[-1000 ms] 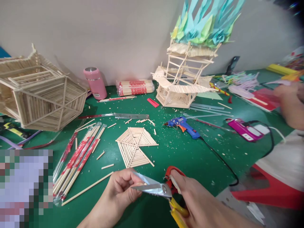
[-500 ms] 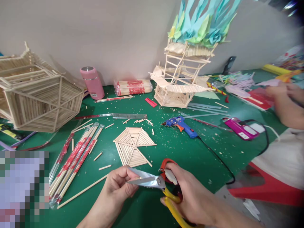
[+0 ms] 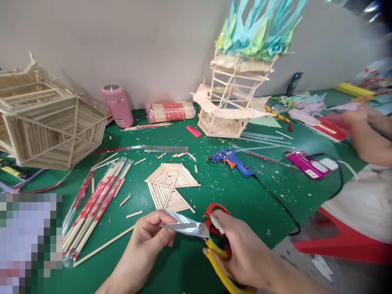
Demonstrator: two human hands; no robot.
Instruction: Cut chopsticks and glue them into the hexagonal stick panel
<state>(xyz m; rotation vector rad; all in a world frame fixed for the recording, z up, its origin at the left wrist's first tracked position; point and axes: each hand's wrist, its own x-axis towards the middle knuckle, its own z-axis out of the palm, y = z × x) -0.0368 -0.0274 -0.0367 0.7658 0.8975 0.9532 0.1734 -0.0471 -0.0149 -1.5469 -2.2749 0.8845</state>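
Observation:
My left hand (image 3: 151,241) is closed in a pinch at the scissor blades, on a thin wooden stick whose pale tip shows between them. A longer wooden stick (image 3: 104,246) runs from the table up to this hand; whether it is the same piece I cannot tell. My right hand (image 3: 241,249) grips the scissors (image 3: 200,229) by their red and yellow handles, with the blades parted. Just beyond them lies a flat, many-sided panel of wooden sticks (image 3: 171,187), one wedge of it unfilled.
A blue glue gun (image 3: 232,160) with a black cord lies right of the panel. Wrapped stick bundles (image 3: 98,204) lie at left. Stick structures (image 3: 58,134) stand behind, near a pink bottle (image 3: 118,107). At right are a purple power strip (image 3: 308,165) and another person's hand (image 3: 357,122).
The whole view has shifted slightly. Both hands and the scissors keep nearly the same pose, with the blades still parted around the stick tip.

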